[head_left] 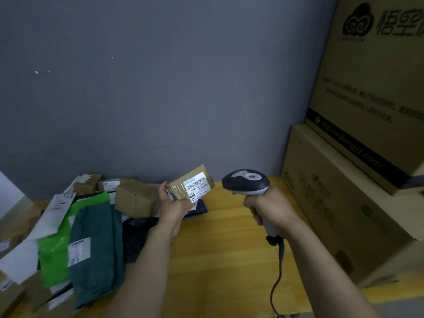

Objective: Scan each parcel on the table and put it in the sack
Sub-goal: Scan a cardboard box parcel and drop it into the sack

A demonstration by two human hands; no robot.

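My left hand (pixel 171 208) grips a small brown cardboard parcel (pixel 181 182) from below, holding it above the table with its white barcode label (pixel 197 187) facing up and lit by a bright patch. To its right, my right hand (pixel 269 208) grips the handle of a dark-and-grey barcode scanner (pixel 246 181), whose head is level with the parcel and points towards it. A coiled cable (pixel 278 274) hangs from the scanner's handle. The sack is not in view.
A pile of parcels covers the left of the yellow wooden table (pixel 220 253): a dark green mailer (pixel 96 246), a bright green mailer (pixel 54 255), white mailers, dark bags and several small brown boxes (pixel 135 199). Big cardboard cartons (pixel 358 203) are stacked at the right. A grey wall stands behind.
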